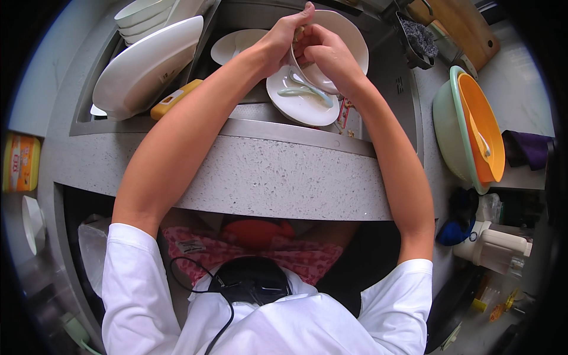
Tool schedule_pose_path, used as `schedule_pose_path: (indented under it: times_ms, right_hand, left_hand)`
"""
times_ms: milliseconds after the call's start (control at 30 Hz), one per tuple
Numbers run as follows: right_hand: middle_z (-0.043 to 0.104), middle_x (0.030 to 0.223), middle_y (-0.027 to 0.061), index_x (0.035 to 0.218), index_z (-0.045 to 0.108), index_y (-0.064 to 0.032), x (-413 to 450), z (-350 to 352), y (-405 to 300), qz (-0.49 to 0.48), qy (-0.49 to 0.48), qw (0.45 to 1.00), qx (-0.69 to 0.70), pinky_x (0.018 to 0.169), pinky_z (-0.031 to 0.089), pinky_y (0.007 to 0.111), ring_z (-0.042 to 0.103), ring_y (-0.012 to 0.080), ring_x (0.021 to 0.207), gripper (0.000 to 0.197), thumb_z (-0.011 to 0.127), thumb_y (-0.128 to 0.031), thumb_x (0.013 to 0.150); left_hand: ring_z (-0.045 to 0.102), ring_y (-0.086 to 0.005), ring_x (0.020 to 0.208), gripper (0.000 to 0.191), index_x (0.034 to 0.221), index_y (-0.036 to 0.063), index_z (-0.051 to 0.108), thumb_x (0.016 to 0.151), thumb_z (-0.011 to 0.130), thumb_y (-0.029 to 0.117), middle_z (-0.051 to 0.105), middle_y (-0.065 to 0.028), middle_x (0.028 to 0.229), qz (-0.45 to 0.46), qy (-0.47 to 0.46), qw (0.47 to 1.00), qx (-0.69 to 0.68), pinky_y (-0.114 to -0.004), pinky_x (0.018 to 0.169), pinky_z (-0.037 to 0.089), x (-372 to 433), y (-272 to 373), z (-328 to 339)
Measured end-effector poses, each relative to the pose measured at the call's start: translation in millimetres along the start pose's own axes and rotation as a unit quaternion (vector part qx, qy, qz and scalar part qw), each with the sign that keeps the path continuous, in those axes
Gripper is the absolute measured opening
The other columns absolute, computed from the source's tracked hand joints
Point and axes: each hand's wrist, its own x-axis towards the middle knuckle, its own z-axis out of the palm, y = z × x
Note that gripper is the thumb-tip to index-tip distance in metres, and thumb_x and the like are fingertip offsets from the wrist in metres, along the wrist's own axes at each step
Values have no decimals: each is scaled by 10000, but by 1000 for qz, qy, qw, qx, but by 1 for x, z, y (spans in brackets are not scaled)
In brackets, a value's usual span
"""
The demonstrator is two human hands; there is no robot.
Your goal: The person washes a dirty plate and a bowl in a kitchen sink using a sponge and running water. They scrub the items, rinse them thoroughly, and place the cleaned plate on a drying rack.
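Over the sink, my left hand [284, 40] grips the side of a white bowl [321, 80] that is tilted toward my right hand. My right hand [328, 53] is inside the bowl, its fingers curled over a tan scrubber [299, 33], mostly hidden. Below them, a white plate [301, 108] carries pale green and white spoons [306, 92]. Behind my right hand a larger white bowl [348, 37] stands tilted. A white oval dish [235, 44] with a spoon in it lies left of my left hand. Red chopsticks [343, 112] and food scraps lie beside the plate.
On the left, a large white plate [146, 71] leans near stacked white bowls [144, 20]. A yellow bottle [175, 100] lies by my left forearm. The speckled counter edge [288, 177] runs before me. Green and orange basins [470, 128] and a cutting board [461, 35] stand right.
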Motion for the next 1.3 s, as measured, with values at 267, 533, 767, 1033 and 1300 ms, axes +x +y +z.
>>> schedule_pose_path:
  times_ms: [267, 533, 767, 1033, 1300]
  right_hand:
    - [539, 1333, 132, 1344, 455, 52, 7, -9, 8, -44, 254, 966, 5, 1082, 395, 317, 514, 235, 1268, 614, 527, 51, 734]
    - [616, 1186, 107, 1272, 536, 21, 5, -24, 6, -6, 62, 997, 55, 908, 459, 266, 588, 183, 1124, 548, 491, 61, 728]
    - [674, 800, 149, 952, 687, 11, -15, -5, -18, 107, -199, 905, -360, 729, 499, 321, 622, 219, 731, 323, 468, 18, 715]
    - [597, 1095, 178, 1105, 595, 0, -10, -6, 17, -217, 43, 848, -482, 942, 459, 372, 574, 290, 1036, 299, 558, -36, 810]
    - [638, 718, 121, 801, 657, -14, -22, -4, -13, 123, -174, 860, -464, 836, 513, 387, 649, 311, 805, 104, 554, -7, 783]
  left_hand:
    - [668, -196, 1080, 616, 1366, 140, 563, 1024, 392, 623, 682, -61, 1211, 22, 56, 998, -11, -353, 901, 546, -14, 14, 34]
    - [655, -196, 1012, 613, 1271, 127, 574, 1000, 420, 654, 662, -65, 1149, 52, 44, 997, 42, -350, 872, 531, -9, 8, 34]
    - [615, -168, 1041, 743, 1302, 87, 595, 936, 499, 727, 648, -80, 1174, -8, 114, 986, 123, -314, 859, 501, -24, 7, 30]
    - [631, -158, 971, 657, 1220, 106, 633, 969, 477, 692, 671, -61, 1074, 24, 107, 990, 93, -343, 802, 504, -22, 8, 40]
    - [608, -264, 1168, 766, 1364, 68, 563, 955, 472, 710, 617, -147, 1300, 3, 81, 982, 172, -383, 979, 483, -36, 10, 38]
